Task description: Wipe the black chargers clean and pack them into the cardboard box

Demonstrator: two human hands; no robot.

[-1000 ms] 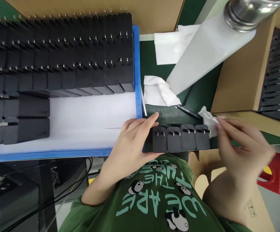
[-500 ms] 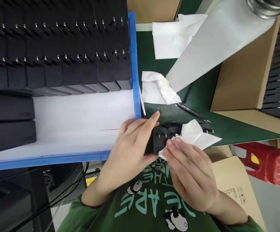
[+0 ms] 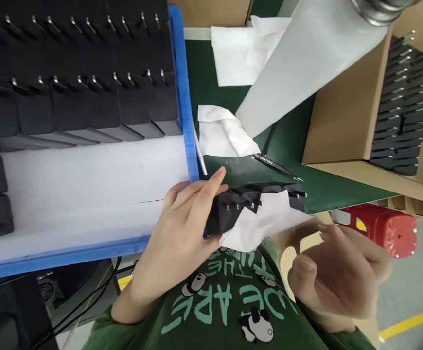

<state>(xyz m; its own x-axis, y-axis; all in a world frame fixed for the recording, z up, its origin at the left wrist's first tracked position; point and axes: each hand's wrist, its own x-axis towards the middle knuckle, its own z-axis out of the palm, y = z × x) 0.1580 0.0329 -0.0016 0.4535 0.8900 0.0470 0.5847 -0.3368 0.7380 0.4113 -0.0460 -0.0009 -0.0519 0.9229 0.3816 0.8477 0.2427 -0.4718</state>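
Note:
Several black plug adapters point(image 3: 228, 214) stand in a row at the table's front edge, their metal prongs showing. My left hand point(image 3: 182, 228) grips the row's left end, thumb on the near side and fingers reaching over the far side. A white tissue point(image 3: 266, 218) drapes over the middle of the row and hangs down in front. My right hand point(image 3: 343, 272) is to the right of the tissue, slightly blurred, its fingers loosely curled and the thumb apart. I see nothing in it.
A blue-rimmed tray point(image 3: 183, 97) with rows of black adapters stands left. Behind the row lie tweezers point(image 3: 277, 165), a folded tissue point(image 3: 222, 133) and more white tissues point(image 3: 233, 56). A white bottle point(image 3: 306, 63), a cardboard box point(image 3: 343, 121) of adapters and a red stool point(image 3: 397, 231) are right.
My right hand has come off the tissue and swung to the right. The tissue stays draped over the adapters. My left hand keeps its grip; the whole view has shifted a little.

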